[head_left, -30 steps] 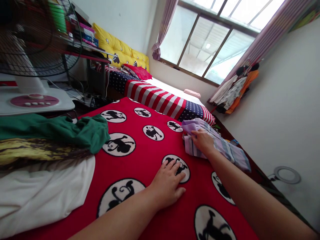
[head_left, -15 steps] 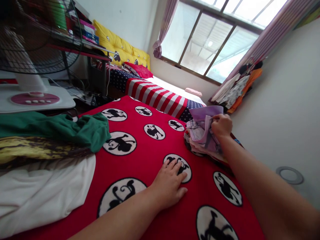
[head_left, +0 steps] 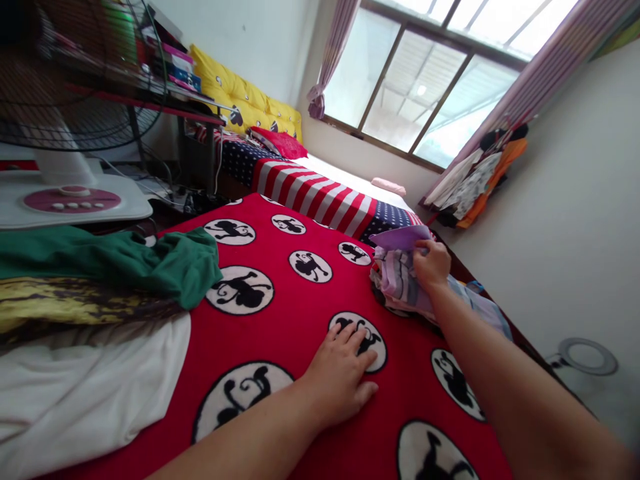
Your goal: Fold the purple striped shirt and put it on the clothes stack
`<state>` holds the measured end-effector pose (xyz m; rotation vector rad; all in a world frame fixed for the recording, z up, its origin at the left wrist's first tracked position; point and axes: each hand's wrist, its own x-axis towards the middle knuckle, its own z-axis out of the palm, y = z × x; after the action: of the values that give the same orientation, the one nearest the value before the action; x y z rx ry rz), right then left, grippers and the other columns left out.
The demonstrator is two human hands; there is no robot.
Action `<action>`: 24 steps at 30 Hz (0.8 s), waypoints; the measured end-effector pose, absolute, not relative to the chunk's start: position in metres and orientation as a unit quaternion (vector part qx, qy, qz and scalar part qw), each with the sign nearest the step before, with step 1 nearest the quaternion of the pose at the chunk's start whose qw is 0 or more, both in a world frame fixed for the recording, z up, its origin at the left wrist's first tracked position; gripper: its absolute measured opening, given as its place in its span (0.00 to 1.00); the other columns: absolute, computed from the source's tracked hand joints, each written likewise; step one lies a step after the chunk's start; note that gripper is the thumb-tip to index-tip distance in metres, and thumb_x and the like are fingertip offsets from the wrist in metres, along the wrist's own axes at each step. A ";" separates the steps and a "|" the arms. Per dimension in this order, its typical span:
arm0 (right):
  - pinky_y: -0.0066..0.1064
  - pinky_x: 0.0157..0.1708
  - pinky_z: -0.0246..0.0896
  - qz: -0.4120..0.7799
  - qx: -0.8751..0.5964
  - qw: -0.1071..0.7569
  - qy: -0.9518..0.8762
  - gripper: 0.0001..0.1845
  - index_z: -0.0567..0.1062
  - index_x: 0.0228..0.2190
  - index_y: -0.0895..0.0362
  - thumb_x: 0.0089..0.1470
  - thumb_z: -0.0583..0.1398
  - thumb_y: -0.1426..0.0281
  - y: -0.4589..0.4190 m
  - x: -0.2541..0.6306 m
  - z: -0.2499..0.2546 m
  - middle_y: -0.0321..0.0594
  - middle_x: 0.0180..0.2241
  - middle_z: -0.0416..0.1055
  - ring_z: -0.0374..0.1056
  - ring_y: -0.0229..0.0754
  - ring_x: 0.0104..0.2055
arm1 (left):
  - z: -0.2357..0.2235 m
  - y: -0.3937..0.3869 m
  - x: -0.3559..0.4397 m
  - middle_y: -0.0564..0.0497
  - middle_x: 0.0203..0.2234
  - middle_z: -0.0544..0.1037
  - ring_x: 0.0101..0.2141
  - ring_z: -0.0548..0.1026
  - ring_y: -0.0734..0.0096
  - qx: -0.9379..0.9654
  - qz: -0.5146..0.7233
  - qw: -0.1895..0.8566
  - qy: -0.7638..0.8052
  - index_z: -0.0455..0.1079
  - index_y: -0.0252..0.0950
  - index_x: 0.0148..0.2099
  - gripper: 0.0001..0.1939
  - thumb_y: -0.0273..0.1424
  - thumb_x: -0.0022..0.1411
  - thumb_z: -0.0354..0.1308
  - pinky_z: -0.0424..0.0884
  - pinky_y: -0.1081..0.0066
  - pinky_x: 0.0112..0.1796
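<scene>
The right hand (head_left: 431, 265) is grasping a purple cloth (head_left: 400, 237) — this cloth sits on top of a pile of clothes (head_left: 400, 283), at the far right of the red blanket (head_left: 300, 333) — and the left hand (head_left: 340, 377) lies open and flat on the blanket, near side.

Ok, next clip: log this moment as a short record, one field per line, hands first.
Left hand: flat on the red monkey-print blanket, fingers spread, holding nothing
Right hand: pinching a lilac cloth
Things: the lilac cloth lies on top of a pile of clothes, which sits on the blanket
Rest: green cloth, white cloth, pedestal fan, stars-and-stripes bedding, window
</scene>
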<state>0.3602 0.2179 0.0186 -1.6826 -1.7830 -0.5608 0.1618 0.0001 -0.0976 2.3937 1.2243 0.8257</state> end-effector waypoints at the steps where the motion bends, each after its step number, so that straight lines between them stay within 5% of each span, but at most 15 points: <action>1: 0.38 0.45 0.60 -0.211 -0.627 0.314 -0.681 0.20 0.77 0.42 0.62 0.49 0.53 0.73 0.215 0.359 0.026 0.52 0.41 0.72 0.68 0.49 0.44 | -0.098 0.000 0.162 0.39 0.63 0.59 0.63 0.55 0.46 0.840 0.290 0.163 0.429 0.66 0.41 0.58 0.25 0.43 0.61 0.56 0.49 0.45 0.60; 8: 0.32 0.35 0.64 -0.049 -0.529 0.239 -0.813 0.10 0.81 0.31 0.52 0.45 0.60 0.67 0.177 0.342 0.018 0.37 0.31 0.77 0.71 0.42 0.32 | -0.096 0.000 0.161 0.39 0.62 0.62 0.62 0.57 0.46 0.840 0.293 0.155 0.429 0.67 0.41 0.58 0.25 0.44 0.61 0.56 0.51 0.44 0.60; 10: 0.33 0.34 0.65 -0.017 -0.543 0.280 -0.791 0.13 0.81 0.33 0.54 0.49 0.59 0.63 0.176 0.345 0.014 0.38 0.29 0.78 0.72 0.42 0.29 | -0.096 0.000 0.161 0.39 0.62 0.62 0.62 0.57 0.46 0.840 0.293 0.154 0.430 0.67 0.41 0.57 0.25 0.44 0.61 0.56 0.50 0.45 0.60; 14: 0.40 0.48 0.63 -0.162 -0.581 0.363 -0.710 0.20 0.79 0.42 0.57 0.56 0.53 0.62 0.188 0.359 0.012 0.46 0.42 0.77 0.71 0.49 0.45 | -0.095 -0.001 0.162 0.40 0.63 0.61 0.63 0.56 0.47 0.840 0.288 0.157 0.432 0.67 0.41 0.58 0.24 0.43 0.61 0.56 0.49 0.45 0.60; 17: 0.56 0.57 0.51 -0.181 -0.628 0.207 -0.728 0.28 0.69 0.55 0.51 0.58 0.52 0.54 0.195 0.367 -0.005 0.47 0.60 0.62 0.57 0.57 0.61 | -0.095 -0.002 0.161 0.41 0.63 0.60 0.63 0.56 0.48 0.840 0.283 0.158 0.434 0.67 0.41 0.58 0.24 0.43 0.61 0.56 0.49 0.45 0.60; 20: 0.67 0.57 0.42 -0.131 -0.680 0.069 -0.718 0.34 0.59 0.61 0.44 0.57 0.48 0.46 0.199 0.369 -0.027 0.44 0.68 0.43 0.43 0.62 0.67 | -0.095 -0.002 0.161 0.41 0.63 0.61 0.63 0.56 0.48 0.841 0.283 0.159 0.432 0.67 0.42 0.58 0.24 0.43 0.62 0.56 0.50 0.46 0.61; 24: 0.67 0.58 0.37 -0.100 -0.687 0.091 -0.714 0.35 0.57 0.63 0.48 0.58 0.49 0.48 0.200 0.366 -0.031 0.47 0.69 0.39 0.38 0.62 0.68 | -0.095 -0.001 0.161 0.42 0.63 0.61 0.63 0.56 0.49 0.841 0.282 0.161 0.433 0.67 0.43 0.58 0.24 0.43 0.61 0.56 0.50 0.46 0.60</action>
<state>0.3664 0.2003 -0.0308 -2.0427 -2.1202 -0.2966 0.1611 -0.0009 -0.0952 2.4011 1.2352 0.8061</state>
